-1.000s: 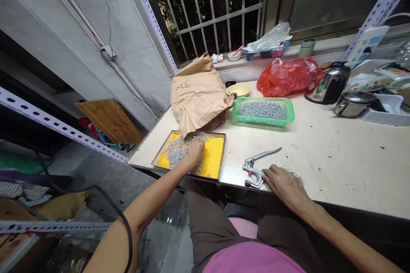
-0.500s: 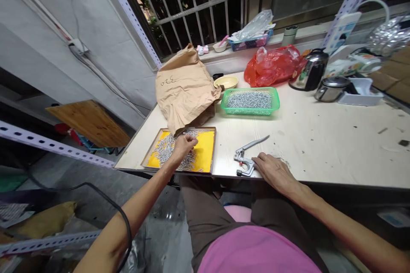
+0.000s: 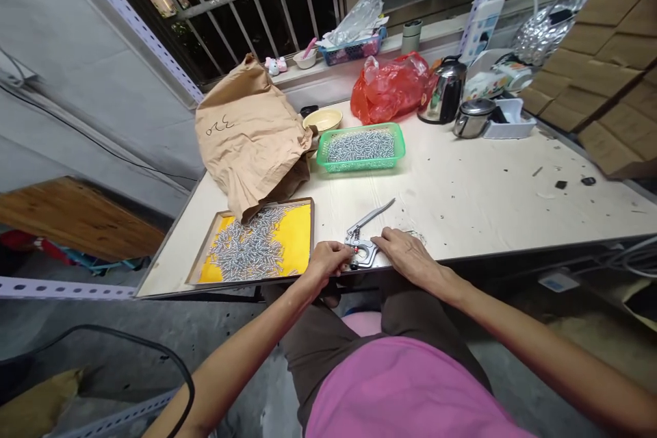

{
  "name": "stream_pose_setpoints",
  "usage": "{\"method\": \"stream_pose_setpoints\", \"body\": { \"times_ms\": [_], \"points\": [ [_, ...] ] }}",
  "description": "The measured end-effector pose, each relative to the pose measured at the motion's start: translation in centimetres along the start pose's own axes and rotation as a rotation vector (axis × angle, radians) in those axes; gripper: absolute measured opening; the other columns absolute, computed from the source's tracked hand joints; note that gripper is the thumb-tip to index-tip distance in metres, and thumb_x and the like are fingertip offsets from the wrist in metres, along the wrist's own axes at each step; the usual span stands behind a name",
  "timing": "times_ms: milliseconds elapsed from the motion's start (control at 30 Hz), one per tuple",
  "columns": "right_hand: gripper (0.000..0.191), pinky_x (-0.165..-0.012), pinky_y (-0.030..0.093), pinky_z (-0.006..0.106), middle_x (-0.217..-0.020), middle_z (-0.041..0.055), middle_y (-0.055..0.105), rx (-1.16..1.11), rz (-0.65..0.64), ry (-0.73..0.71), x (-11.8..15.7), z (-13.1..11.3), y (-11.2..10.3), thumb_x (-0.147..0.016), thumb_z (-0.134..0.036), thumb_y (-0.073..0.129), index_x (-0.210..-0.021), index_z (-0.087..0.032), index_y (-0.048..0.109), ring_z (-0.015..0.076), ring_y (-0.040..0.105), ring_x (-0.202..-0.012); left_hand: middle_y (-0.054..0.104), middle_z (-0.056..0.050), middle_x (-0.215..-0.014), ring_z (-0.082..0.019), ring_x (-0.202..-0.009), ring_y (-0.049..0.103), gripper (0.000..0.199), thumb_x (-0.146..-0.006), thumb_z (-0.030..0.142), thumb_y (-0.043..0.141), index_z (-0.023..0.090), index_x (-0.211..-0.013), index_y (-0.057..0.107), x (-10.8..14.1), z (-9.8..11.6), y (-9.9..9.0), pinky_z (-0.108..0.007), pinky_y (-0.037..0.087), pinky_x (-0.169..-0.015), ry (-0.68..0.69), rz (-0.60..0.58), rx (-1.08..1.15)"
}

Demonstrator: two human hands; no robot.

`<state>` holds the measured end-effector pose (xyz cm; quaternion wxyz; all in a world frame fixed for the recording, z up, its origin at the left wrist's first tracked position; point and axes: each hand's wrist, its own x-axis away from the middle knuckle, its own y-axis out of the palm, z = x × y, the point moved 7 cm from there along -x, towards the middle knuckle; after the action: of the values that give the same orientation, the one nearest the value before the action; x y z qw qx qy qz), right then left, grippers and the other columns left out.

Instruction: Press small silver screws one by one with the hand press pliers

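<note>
A grey metal pair of hand-press pliers [image 3: 366, 256] with a C-shaped jaw, a spring and one long raised handle lies at the table's front edge. My right hand [image 3: 408, 256] is closed on the right side of its body. My left hand [image 3: 328, 260] is at the left of the jaw, thumb and fingertips pinched together; what they hold is too small to make out. Left of it, a shallow cardboard tray [image 3: 313, 229] with a yellow lining holds a heap of small silvery metal pins [image 3: 246, 246].
Behind the tray stands a crumpled brown paper bag [image 3: 251, 137]. A green plastic basket [image 3: 359, 165] of similar pins is at mid-table, near a yellow bowl [image 3: 323, 119]. Farther back are a red plastic bag [image 3: 387, 89], a steel kettle [image 3: 444, 92] and cardboard [image 3: 606, 82] at right.
My left hand has moved right, from over the pins in the tray to the pliers' jaw. My right hand stays on the pliers. The view has shifted to the right.
</note>
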<state>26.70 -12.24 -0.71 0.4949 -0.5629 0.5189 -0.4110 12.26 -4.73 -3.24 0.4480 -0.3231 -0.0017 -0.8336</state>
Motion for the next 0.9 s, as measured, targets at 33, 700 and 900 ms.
{"method": "stream_pose_setpoints", "body": {
  "times_ms": [33, 700, 900],
  "points": [
    [0.025, -0.07, 0.034, 0.028, -0.095, 0.0072, 0.054, -0.005, -0.001, 0.001, 0.0, 0.1, 0.1, -0.091, -0.011, 0.038, -0.104, -0.02, 0.058, 0.0179, 0.051, -0.086, 0.047, 0.006, -0.043, -0.003, -0.035, 0.038, 0.024, -0.072, 0.033, 0.066, 0.014, -0.061, 0.056, 0.0, 0.0, 0.1, -0.015, 0.027, -0.035, -0.003, 0.002, -0.016],
    [0.02, -0.073, 0.034, 0.03, -0.099, 0.0086, 0.056, 0.034, 0.022, -0.059, -3.1, -0.5, 0.0, -0.092, -0.013, 0.041, -0.103, -0.019, 0.057, 0.0197, 0.05, -0.091, 0.052, 0.004, -0.04, -0.006, -0.034, 0.047, 0.018, -0.072, 0.026, 0.068, 0.012, -0.067, 0.058, -1.0, -0.2, -1.1, -0.015, 0.035, -0.038, -0.245, -0.055, -0.048],
    [0.021, -0.071, 0.036, 0.028, -0.097, 0.0071, 0.057, 0.007, -0.022, -0.087, -3.3, -0.5, 0.1, -0.093, -0.017, 0.04, -0.101, -0.02, 0.059, 0.0182, 0.052, -0.088, 0.056, 0.001, -0.042, -0.009, -0.036, 0.052, 0.01, -0.076, 0.02, 0.062, 0.012, -0.07, 0.059, -1.2, -0.7, -1.1, -0.017, 0.041, -0.04, -0.294, -0.113, -0.064]
  ]
}}
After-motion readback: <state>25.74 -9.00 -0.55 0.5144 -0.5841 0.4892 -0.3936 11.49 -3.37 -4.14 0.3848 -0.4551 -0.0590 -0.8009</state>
